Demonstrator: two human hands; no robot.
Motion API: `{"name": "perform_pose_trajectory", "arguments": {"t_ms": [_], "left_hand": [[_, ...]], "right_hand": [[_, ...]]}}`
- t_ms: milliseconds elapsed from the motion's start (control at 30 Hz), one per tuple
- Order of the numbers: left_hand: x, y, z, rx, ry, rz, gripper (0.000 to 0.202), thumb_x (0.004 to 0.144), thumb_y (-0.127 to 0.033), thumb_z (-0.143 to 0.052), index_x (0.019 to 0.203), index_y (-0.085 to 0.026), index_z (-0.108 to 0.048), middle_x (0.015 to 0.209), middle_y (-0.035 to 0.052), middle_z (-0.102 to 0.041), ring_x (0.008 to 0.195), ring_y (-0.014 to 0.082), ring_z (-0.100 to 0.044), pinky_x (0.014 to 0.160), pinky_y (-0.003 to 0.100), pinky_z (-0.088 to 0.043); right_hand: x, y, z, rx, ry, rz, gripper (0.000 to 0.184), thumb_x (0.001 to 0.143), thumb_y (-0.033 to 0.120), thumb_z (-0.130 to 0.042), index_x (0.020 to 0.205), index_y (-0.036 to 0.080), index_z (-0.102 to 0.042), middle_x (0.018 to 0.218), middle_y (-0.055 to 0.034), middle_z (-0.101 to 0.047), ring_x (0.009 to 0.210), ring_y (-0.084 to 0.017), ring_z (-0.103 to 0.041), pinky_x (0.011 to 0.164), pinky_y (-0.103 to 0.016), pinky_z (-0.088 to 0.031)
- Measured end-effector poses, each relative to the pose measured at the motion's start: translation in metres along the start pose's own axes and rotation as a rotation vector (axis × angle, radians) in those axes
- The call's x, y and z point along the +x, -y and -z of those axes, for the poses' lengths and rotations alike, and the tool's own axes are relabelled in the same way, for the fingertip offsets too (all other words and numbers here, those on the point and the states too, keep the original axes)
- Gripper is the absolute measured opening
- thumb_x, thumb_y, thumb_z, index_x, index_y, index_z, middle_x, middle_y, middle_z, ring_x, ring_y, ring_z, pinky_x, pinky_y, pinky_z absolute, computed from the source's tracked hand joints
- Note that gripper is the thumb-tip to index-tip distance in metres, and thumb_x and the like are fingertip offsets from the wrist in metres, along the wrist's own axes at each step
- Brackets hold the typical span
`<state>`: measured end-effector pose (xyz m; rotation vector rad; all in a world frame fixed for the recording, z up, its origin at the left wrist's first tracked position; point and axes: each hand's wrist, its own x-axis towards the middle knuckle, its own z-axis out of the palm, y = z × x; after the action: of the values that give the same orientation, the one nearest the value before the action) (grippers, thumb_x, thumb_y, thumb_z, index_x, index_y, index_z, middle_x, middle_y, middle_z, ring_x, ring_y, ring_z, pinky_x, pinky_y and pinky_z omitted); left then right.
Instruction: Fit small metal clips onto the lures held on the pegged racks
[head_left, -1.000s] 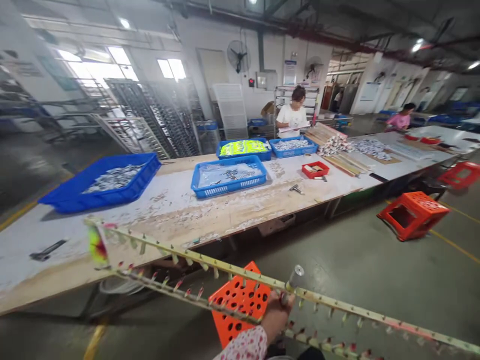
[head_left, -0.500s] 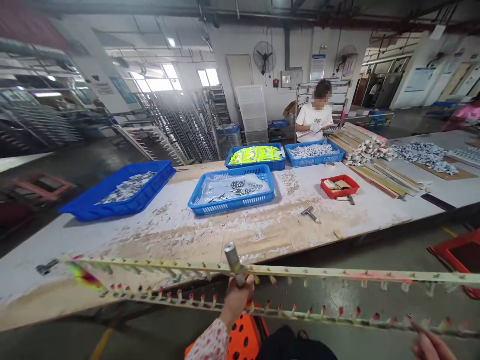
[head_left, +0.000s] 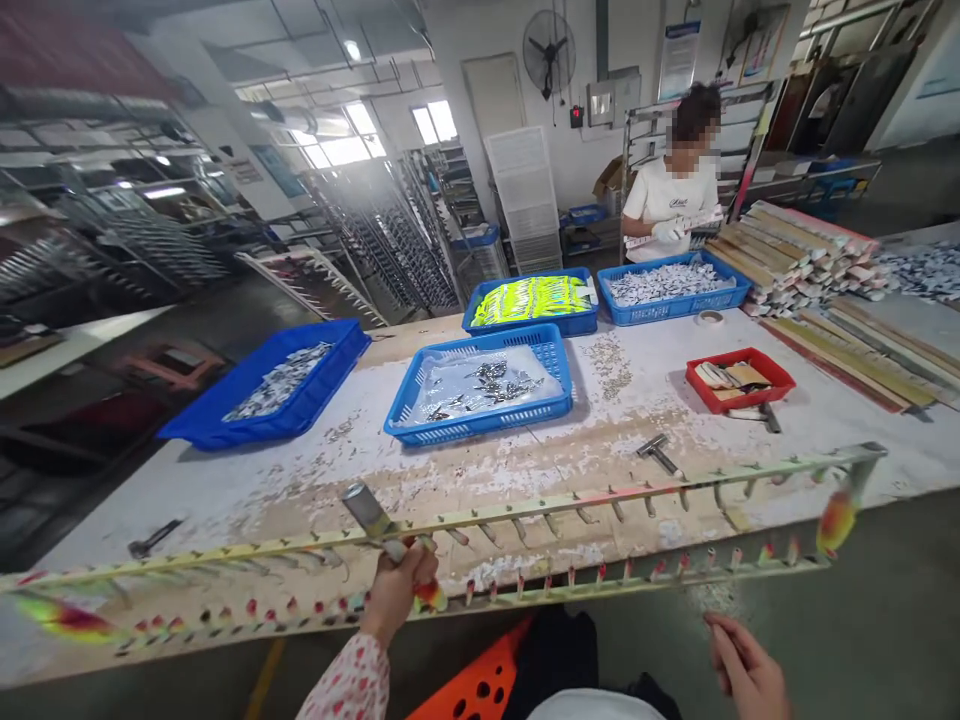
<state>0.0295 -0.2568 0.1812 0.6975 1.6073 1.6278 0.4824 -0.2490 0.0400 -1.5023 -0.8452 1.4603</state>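
A long, narrow spray-painted rack, with rows of pegs along both rails, stretches across the front of my view, tilted up at the right. My left hand is wrapped round its middle crossbar, which ends in a grey metal cylinder above the upper rail. Small red-tipped pieces show along the lower rail. Yellow, green and red paint coats the end bar. Below the right part of the rack, apart from it, my right hand has its fingers pinched together; whatever might be between them is too small to see.
On the worktable lie a blue tray, a blue basket of dark shiny pieces, a red basket and T-shaped metal tools. An orange stool is below. A co-worker stands behind the table.
The rack has shifted left in view and tilted, so its right end now shows. My right hand has moved left and is away from the lower rail. The view has turned and come closer.
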Motion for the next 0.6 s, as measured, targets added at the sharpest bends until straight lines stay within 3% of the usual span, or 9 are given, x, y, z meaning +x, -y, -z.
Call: {"name": "perform_pose_trajectory", "arguments": {"t_ms": [133,267,367,467,600], "left_hand": [[0.056,0.004,0.027,0.027,0.014,0.041,0.039,0.061,-0.035,-0.069,0.054,-0.02,-0.034,0.042,-0.0108,-0.024,0.037,0.0038,-0.022,0.04,0.019,-0.02],[0.113,0.013,0.059,0.078,0.04,0.118,0.029,0.064,-0.037,-0.068,0.064,-0.019,-0.045,0.045,-0.0115,-0.025,0.036,0.0037,-0.02,0.039,0.019,-0.017],[0.151,0.018,0.081,0.118,0.074,0.185,0.029,0.064,-0.037,-0.066,0.065,-0.019,-0.044,0.045,-0.0119,-0.022,0.036,0.0042,-0.019,0.039,0.019,-0.017],[0.179,0.023,0.101,0.126,0.053,0.254,0.032,0.062,-0.036,-0.066,0.064,-0.021,-0.037,0.045,-0.0124,-0.02,0.037,0.0045,-0.017,0.039,0.019,-0.018],[0.202,0.035,0.127,0.189,-0.007,0.323,0.029,0.058,-0.035,-0.065,0.065,-0.02,-0.041,0.045,-0.0123,-0.022,0.038,0.0049,-0.019,0.039,0.019,-0.019]], "right_hand": [[0.02,0.0,-0.04,-0.051,0.003,-0.075,0.056,0.063,0.066,-0.063,0.091,0.017,-0.066,0.055,0.0013,-0.05,0.043,-0.013,-0.044,0.041,-0.027,-0.036],[0.031,0.014,-0.101,-0.145,0.0,-0.048,0.057,0.066,0.065,-0.06,0.092,0.015,-0.064,0.055,0.0022,-0.05,0.043,-0.012,-0.043,0.042,-0.025,-0.033],[0.033,0.024,-0.147,-0.197,0.066,-0.047,0.055,0.069,0.063,-0.058,0.092,0.014,-0.064,0.055,0.0024,-0.05,0.042,-0.011,-0.043,0.042,-0.024,-0.033],[0.03,0.033,-0.182,-0.258,0.137,-0.047,0.05,0.073,0.061,-0.055,0.09,0.015,-0.064,0.056,0.0017,-0.052,0.043,-0.011,-0.045,0.044,-0.024,-0.035],[0.026,0.041,-0.207,-0.343,0.191,-0.075,0.045,0.072,0.059,-0.056,0.085,0.016,-0.066,0.054,0.0018,-0.053,0.042,-0.012,-0.046,0.044,-0.024,-0.036]]}}
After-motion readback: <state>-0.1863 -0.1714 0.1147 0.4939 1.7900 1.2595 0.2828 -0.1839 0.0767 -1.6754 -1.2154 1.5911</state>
